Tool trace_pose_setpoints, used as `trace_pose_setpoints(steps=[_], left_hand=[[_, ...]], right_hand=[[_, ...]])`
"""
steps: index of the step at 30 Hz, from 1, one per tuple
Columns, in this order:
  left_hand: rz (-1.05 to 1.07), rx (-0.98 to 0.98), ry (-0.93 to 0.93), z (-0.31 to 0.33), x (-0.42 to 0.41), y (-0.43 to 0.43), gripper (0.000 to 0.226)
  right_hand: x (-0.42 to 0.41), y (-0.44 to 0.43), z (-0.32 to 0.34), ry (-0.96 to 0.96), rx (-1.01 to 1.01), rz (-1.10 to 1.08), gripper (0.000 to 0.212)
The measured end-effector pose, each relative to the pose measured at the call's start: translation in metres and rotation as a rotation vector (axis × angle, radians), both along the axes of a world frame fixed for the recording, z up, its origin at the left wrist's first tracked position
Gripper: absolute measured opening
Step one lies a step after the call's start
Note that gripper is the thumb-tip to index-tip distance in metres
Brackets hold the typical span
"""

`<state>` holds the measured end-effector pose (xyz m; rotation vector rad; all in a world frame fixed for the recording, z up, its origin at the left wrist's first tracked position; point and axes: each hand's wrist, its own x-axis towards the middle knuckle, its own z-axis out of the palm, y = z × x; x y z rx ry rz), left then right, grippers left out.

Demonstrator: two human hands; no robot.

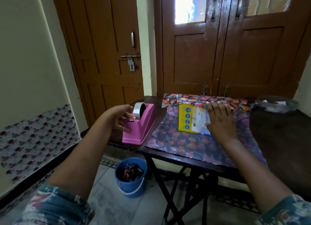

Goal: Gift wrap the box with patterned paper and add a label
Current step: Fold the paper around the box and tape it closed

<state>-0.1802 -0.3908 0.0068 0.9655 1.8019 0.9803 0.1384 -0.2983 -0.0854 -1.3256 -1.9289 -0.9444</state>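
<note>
Head view: one hand at the tape dispenser, the other flat on the box.

The yellow box lies on the patterned paper, which is spread over the dark table. The right hand presses on the box's right part with straight fingers. The left hand curls at the pink dispenser and, as far as the blur allows, pinches the loose end of the tape. A blue bucket stands on the floor below.

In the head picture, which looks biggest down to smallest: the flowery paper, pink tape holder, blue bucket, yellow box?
1. flowery paper
2. pink tape holder and blue bucket: about alike, not ranked
3. yellow box, partly hidden under the right hand
</note>
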Motion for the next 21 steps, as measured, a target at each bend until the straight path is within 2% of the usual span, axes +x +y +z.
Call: trace_pose_setpoints(steps=[6,11,16,21], left_hand=[[0.017,0.089,-0.230,0.006,0.004,-0.001,0.028],[0.066,0.179,-0.231,0.005,0.014,-0.008,0.033],[0.195,0.306,-0.301,-0.012,0.019,-0.019,0.024],[0.243,0.380,-0.250,-0.035,0.018,-0.024,0.014]], right_hand=[[0.000,0.000,0.000,0.007,0.017,0.008,0.094],[-0.001,0.001,-0.001,0.017,0.026,-0.007,0.094],[-0.002,0.001,-0.003,0.011,0.020,-0.017,0.093],[-0.003,0.000,-0.002,0.025,0.013,-0.021,0.092]])
